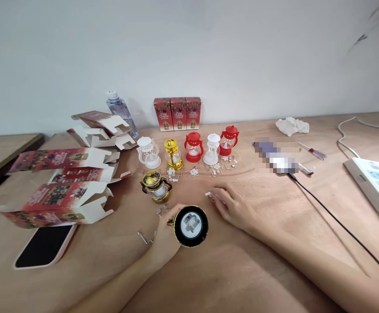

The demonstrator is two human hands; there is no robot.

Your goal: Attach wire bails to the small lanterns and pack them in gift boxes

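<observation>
My left hand (163,238) grasps one round black-and-gold lantern base (191,226); my right hand (234,208) lies released; five small plastic lanterns (193,148) stand at twelve o'clock.

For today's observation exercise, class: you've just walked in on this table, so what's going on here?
A person is handling toy lantern parts at a wooden table. Their left hand grips a round gold-and-black lantern base, its underside facing the camera. Their right hand lies flat on the table, fingertips by a small white part. Another gold lantern piece lies just beyond. Five small lanterns stand in a row behind, and opened boxes lie to the left.
</observation>
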